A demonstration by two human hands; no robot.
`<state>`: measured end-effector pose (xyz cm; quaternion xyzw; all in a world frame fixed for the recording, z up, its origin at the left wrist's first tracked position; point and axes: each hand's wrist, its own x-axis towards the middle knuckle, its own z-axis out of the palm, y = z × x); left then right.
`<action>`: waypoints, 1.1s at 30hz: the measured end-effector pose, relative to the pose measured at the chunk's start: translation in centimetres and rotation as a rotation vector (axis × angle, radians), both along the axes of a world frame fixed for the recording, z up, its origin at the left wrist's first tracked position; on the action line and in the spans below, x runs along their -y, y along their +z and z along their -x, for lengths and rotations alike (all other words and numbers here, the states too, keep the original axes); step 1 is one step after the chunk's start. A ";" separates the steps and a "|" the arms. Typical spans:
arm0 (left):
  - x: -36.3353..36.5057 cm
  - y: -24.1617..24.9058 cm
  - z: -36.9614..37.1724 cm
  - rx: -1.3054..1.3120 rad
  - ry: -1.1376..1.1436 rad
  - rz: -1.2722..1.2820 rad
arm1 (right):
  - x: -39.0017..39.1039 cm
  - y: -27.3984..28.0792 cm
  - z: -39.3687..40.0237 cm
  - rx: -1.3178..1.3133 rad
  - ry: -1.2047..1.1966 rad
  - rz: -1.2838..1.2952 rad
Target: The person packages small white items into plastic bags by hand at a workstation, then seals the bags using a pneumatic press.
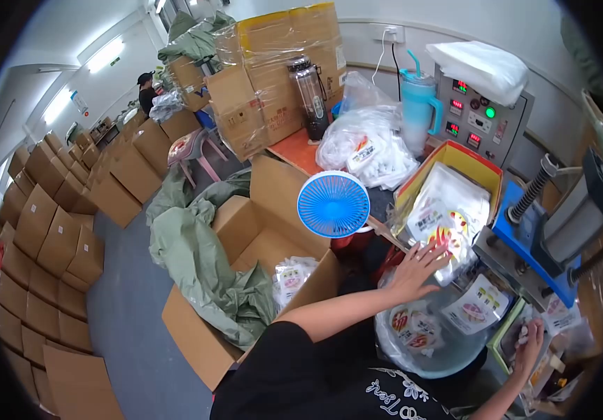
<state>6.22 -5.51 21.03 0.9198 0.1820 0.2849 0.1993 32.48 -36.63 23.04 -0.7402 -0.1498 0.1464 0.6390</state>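
My left hand [419,271] is open, fingers spread over the front of a stack of printed white plastic bags [448,210] in a red-and-yellow box [492,168]. The fingertips lie at the red print on the top bag. At the right, my right hand [529,344] is over a green-rimmed tray [499,348], its fingers curled around small white pieces [522,332]. Between the hands, a printed white bag [478,305] lies at a press with a blue plate [525,231]. Below is a translucent tub [448,364] with more printed bags [415,327] inside.
A blue fan [333,204] stands left of the box. An open carton [273,245] holds green sheeting [200,259] and packed bags [292,278]. A control panel [480,115], turquoise tumbler [419,105] and dark bottle [308,98] stand behind. Stacked cartons [42,224] and another person [149,94] are further left.
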 end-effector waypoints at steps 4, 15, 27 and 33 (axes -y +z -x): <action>-0.6 0.8 0.6 0.047 -0.012 -0.011 | 0.5 -2.5 -1.8 0.146 -0.006 0.187; 0.4 3.6 0.1 0.323 0.028 0.218 | -0.5 -1.2 1.4 0.769 0.118 0.573; 9.0 1.5 -1.0 0.088 -0.222 0.978 | -3.7 6.6 9.0 0.174 0.287 0.113; 9.1 -0.3 -0.1 0.017 -0.238 0.955 | -6.1 5.1 11.2 -0.037 0.606 -0.028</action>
